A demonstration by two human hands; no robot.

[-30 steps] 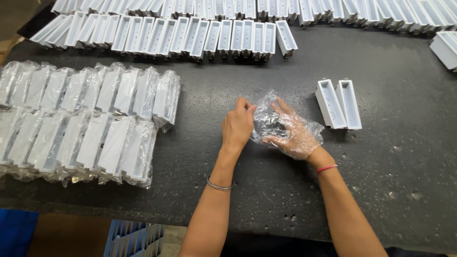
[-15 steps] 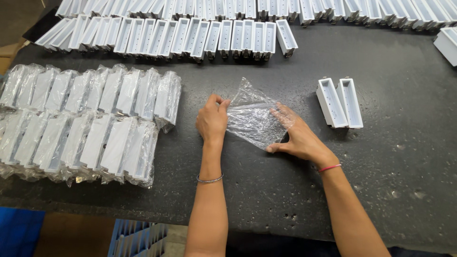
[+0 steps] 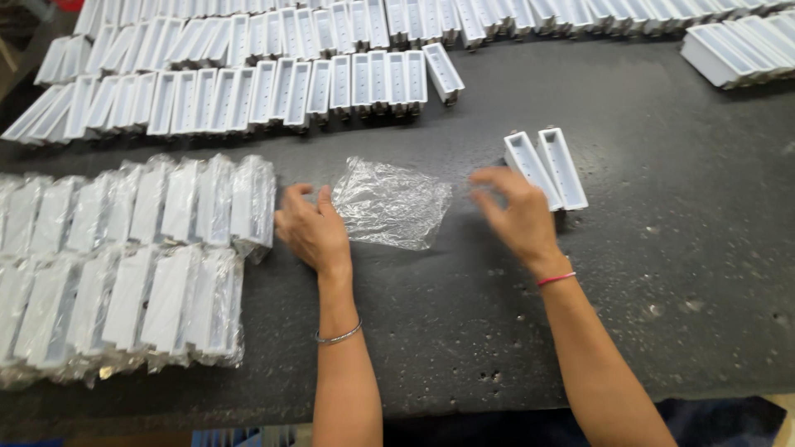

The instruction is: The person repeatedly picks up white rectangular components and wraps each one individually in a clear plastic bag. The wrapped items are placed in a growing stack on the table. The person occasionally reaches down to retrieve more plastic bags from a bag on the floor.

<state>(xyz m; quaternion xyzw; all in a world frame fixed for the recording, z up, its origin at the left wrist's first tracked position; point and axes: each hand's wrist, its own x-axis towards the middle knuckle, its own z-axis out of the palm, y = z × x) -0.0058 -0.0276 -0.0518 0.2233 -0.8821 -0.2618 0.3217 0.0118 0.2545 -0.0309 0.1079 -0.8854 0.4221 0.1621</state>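
Both hands sit near the middle of the dark worktop (image 3: 646,273). My right hand (image 3: 517,215) hovers with fingers spread and loosely curled, holding nothing; the pair of open white trays (image 3: 546,168) lies just beside it, toward the far right, nearly touching the fingertips. Their long axes run from near to far, tilted slightly leftward at the far end. This hand is clearly the nearer one to them.

My left hand (image 3: 313,230) rests on the worktop, fingers loosely bent, at the left edge of the crumpled clear plastic bag (image 3: 393,203), which lies flat between the two hands. I cannot tell whether it pinches the bag.

Toward the left edge lie two rows of bagged trays (image 3: 141,257); along the far edge run rows of unbagged trays (image 3: 273,83). Nothing stands between my right hand and the pair.
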